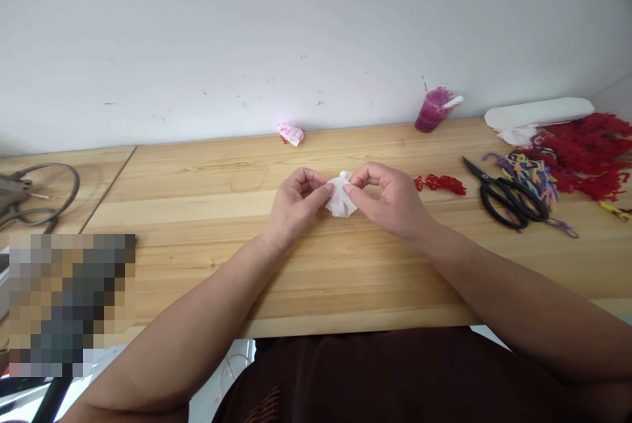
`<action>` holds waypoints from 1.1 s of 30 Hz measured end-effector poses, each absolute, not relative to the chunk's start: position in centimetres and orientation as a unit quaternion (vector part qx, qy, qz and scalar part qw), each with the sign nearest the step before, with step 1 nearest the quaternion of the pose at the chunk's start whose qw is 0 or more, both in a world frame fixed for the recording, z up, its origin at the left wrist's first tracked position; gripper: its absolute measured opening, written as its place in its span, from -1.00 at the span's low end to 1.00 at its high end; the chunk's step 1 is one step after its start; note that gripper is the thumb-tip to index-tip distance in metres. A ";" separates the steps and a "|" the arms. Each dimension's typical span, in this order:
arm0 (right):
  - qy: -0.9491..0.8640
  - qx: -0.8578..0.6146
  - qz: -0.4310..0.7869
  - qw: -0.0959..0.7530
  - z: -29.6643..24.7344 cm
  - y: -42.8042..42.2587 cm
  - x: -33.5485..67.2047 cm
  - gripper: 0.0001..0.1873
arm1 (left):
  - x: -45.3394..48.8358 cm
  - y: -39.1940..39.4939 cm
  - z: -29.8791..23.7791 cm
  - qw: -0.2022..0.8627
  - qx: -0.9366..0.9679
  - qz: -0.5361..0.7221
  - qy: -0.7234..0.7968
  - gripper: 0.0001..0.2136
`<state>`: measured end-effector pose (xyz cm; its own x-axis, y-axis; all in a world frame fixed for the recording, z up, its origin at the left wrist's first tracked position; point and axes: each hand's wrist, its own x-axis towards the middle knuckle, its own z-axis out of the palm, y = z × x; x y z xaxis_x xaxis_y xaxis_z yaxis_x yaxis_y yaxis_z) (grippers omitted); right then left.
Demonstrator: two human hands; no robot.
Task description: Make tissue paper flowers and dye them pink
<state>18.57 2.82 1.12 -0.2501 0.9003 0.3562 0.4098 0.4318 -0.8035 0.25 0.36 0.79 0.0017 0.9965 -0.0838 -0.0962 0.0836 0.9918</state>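
Note:
A small crumpled piece of white tissue (pixel 340 201) is pinched between my two hands above the wooden table. My left hand (pixel 300 202) grips its left edge with thumb and fingertips. From the other side, my right hand (pixel 384 196) holds it by the upper right edge, thumb on top. Just beyond the right hand lies a small bundle of red yarn (pixel 446 184). Behind both hands, near the wall, rests a wad of white tissue with pink stains (pixel 291 133).
Black-handled scissors (pixel 508 198) lie at right beside multicoloured yarn pieces (pixel 530 176) and a red yarn heap (pixel 592 153). A cup of purple liquid (pixel 433 110) stands by the wall, near a white roll (pixel 540 112). Cables (pixel 64 176) curl on the wooden table (pixel 197 212) at left.

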 end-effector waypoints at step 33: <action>-0.790 -0.416 0.230 0.388 0.9 2.7 18.5 -0.89 | 0.4 0.4 -0.3 0.478 0.508 0.500 0.514 -0.71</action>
